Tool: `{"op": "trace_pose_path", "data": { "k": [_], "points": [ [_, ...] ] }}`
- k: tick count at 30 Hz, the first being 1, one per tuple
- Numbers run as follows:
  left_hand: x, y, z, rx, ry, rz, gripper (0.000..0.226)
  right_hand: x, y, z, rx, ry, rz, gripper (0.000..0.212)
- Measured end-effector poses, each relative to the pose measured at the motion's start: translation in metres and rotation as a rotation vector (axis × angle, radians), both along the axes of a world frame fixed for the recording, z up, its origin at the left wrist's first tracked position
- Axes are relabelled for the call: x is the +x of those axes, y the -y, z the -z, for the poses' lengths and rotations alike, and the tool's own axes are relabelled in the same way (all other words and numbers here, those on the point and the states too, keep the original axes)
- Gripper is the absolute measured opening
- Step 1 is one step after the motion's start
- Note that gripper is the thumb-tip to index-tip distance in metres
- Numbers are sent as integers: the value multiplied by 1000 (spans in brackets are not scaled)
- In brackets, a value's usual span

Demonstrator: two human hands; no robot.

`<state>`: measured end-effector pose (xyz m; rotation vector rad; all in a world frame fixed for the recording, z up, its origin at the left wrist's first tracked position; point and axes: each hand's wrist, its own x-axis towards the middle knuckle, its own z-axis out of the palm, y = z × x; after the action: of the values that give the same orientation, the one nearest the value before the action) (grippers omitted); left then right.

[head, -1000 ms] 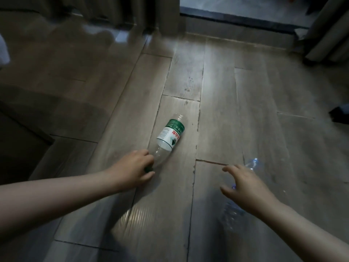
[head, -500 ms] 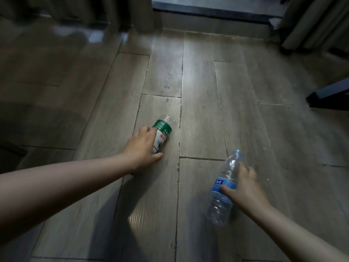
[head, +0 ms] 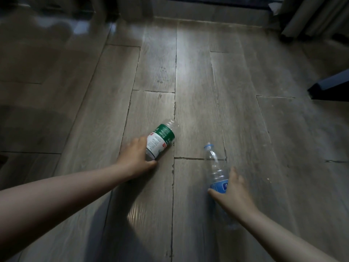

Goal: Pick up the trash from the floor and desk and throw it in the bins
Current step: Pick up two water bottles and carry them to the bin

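A: What is under the hands?
B: A grey floor (head: pixel 198 72) of wood-grain planks, with dark seams.
A: And the trash?
B: Two clear ribbed plastic bottles, low by the planks. The left hand (head: pixel 135 159) curls round the green-label bottle (head: pixel 160 138), and the right hand (head: pixel 234 193) grips the blue-label bottle (head: pixel 216 171).

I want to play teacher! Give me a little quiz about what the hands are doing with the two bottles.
1. True or false: the left hand grips the green-label bottle.
2. What colour is the label on the bottle in the right hand? A red, B blue, C yellow.
3. How many bottles are being held in all?

Key:
1. True.
2. B: it is the blue-label bottle.
3. Two, one in each hand.
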<state>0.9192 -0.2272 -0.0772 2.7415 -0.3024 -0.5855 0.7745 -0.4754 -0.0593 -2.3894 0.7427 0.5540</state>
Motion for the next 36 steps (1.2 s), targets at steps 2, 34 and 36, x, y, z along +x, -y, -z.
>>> {"op": "trace_pose_path", "data": {
  "k": [2,34,36],
  "points": [
    [2,1,2,-35,-5,-13,87,0,1,6,12,42,21,102],
    [-127,269,-643,-575,-328,169,46,-155,125,-645,38,500,933,74],
    [-134,288,-712,-629,-303,246,45,-167,138,-712,0,612,979,70]
  ]
}}
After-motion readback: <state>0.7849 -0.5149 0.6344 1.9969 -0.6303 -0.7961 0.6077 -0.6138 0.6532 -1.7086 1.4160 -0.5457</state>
